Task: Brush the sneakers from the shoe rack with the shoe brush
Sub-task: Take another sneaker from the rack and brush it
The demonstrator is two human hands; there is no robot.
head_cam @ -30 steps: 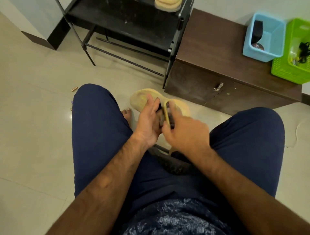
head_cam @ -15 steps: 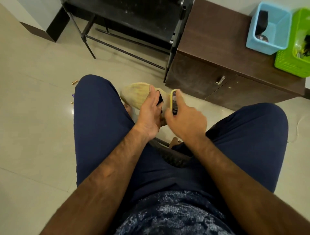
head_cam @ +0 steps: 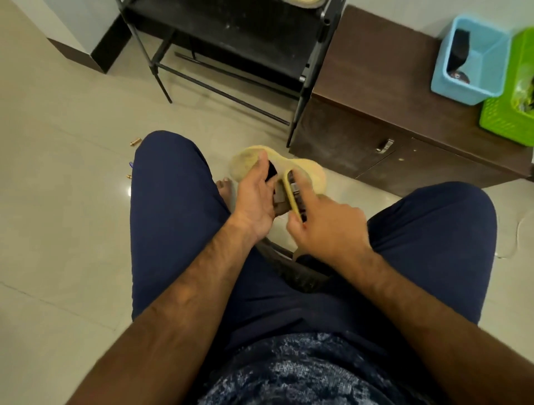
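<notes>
A pale yellow sneaker is held up between my knees, above the floor. My left hand grips it at the collar, fingers curled into the dark opening. My right hand grips a yellow-backed shoe brush with dark bristles, pressed against the sneaker's side. Another pale sneaker shows only as a sliver on the black shoe rack at the top edge.
A brown low cabinet stands right of the rack, carrying a blue bin and a green basket. Small brass bits lie on the tiled floor at left. A dark stool edge shows between my legs.
The brush has moved along the sneaker's side in my right hand, and the sneaker's toe has shifted slightly. My left hand keeps its grip at the collar.
</notes>
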